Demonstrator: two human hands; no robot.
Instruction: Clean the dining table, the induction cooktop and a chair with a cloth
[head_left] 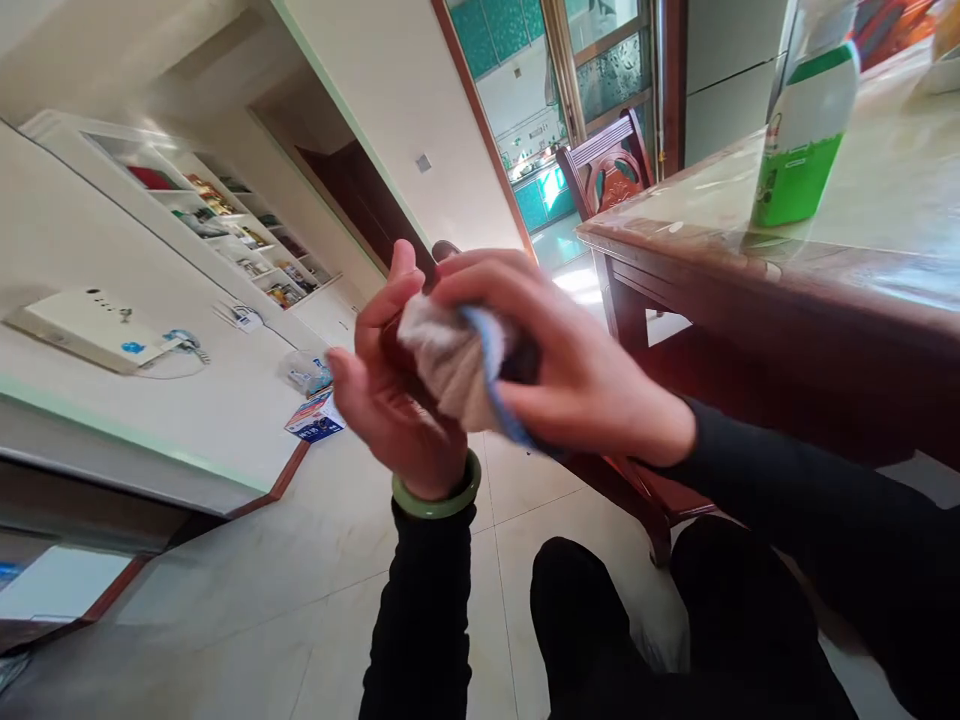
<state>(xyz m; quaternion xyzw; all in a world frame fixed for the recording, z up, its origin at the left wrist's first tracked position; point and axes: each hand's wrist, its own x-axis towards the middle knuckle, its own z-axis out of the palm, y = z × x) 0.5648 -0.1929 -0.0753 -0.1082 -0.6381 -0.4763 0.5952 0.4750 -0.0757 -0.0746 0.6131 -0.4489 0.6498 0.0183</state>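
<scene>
My right hand (562,360) is closed round a bunched cloth (457,370), beige-grey with a blue edge, and slightly blurred. The cloth lies against the palm side of my left hand (397,410). My left hand is half curled, with thumb and fingers apart, and wears a green bangle (439,505) at the wrist. The cloth and the right hand hide part of the left palm. Both hands are raised above the floor, to the left of a table (697,225). On that table stands a bottle (806,150) with a bright green lower half.
A carved wooden chair (611,165) stands at the table's far end. Below the table is a reddish wooden seat (675,495). A printed box (315,418) sits by the left wall, under white shelves (225,225). My knees (574,590) are over the tiled floor.
</scene>
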